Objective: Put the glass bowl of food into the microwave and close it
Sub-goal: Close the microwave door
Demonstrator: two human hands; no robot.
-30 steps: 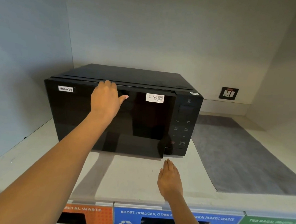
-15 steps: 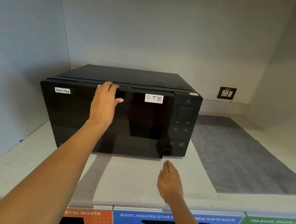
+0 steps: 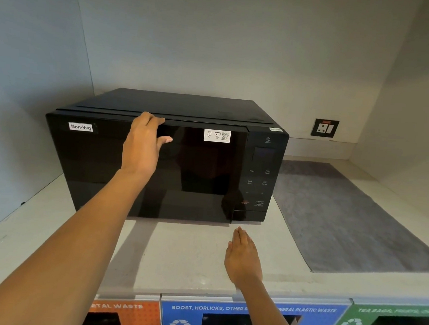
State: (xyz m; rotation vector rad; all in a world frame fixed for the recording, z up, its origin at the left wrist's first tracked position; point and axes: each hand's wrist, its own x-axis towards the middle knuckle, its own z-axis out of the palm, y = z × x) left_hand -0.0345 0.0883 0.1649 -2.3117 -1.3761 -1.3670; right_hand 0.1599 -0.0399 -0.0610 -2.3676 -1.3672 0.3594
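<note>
A black microwave [image 3: 101, 169] with a "Non-Veg" label stands on the pale counter [image 3: 176, 261]. Its dark glass door [image 3: 202, 181] stands out a little from the control panel [image 3: 260, 180] at its right edge, so it looks slightly ajar. My left hand [image 3: 142, 147] rests on the upper middle of the door, fingers hooked over its top edge and thumb on the front. My right hand [image 3: 242, 258] hovers flat and empty over the counter below the door's right corner. The glass bowl is not visible; the door glass is too dark to see through.
A grey mat [image 3: 344, 217] lies on the counter to the right of the microwave. A wall socket [image 3: 325, 128] sits on the back wall. Walls close in on the left and right. Orange, blue and green waste-bin fronts [image 3: 222, 320] run below the counter's front edge.
My left hand has slid up the door, so its fingers now curl over the top edge. My right hand has stayed in place. The view has shifted slightly.
</note>
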